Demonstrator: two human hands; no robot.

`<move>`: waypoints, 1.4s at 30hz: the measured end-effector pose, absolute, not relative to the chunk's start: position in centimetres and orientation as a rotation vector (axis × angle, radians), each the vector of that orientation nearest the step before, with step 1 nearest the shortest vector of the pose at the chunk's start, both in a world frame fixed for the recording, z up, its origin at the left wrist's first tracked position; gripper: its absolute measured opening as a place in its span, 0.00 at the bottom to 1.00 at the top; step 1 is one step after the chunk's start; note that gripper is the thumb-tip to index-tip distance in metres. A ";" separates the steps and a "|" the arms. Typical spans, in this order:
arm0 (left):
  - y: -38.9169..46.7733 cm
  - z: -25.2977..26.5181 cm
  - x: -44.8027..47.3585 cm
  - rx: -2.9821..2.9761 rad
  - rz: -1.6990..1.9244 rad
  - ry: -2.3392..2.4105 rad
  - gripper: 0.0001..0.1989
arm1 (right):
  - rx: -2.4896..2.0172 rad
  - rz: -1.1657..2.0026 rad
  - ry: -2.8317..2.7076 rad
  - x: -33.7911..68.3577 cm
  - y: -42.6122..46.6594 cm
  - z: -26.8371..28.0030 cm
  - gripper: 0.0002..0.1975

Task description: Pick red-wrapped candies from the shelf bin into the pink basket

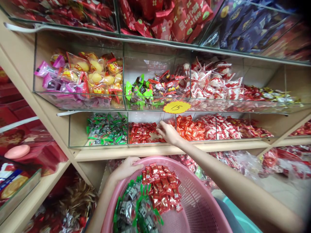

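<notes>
My left hand (127,168) is closed over the far left rim of a pink plastic basket (209,200). Inside the basket lie a pile of red-wrapped candies (164,187) and a heap of clear-and-green wrapped candies (136,207). My right hand (168,132) reaches to the lower shelf, fingers curled together over a glass bin of small red-wrapped candies (141,131). Whatever those fingers hold, if anything, I cannot make out. To the left of that bin are green-and-silver candies (107,127); to its right, orange-red ones (189,127).
Above runs a glass-fronted shelf with mixed sweets (97,74) and a yellow tag (177,106) marked 15. The wooden shelf edge (170,149) lies just beyond the basket. Bagged candies (238,165) sit below, and a teal container (240,213) at lower right.
</notes>
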State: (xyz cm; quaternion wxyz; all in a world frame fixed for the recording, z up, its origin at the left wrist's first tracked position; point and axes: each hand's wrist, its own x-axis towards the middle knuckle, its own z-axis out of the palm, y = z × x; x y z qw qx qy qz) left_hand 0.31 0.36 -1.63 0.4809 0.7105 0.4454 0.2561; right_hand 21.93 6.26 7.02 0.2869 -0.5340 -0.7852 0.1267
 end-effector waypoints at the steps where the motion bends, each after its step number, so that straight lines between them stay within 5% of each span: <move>1: 0.4 -1.6 0.3 1.732 0.629 1.091 0.18 | -1.514 0.184 -2.176 21.9 6.8 6.9 0.04; 21: 0.4 -1.9 0.0 1.763 0.643 1.042 0.16 | -1.767 0.048 -2.364 19.0 11.1 4.6 0.06; 42: 0.4 -1.9 -0.1 1.786 0.644 1.070 0.15 | -1.174 0.739 -2.513 15.0 10.7 5.6 0.09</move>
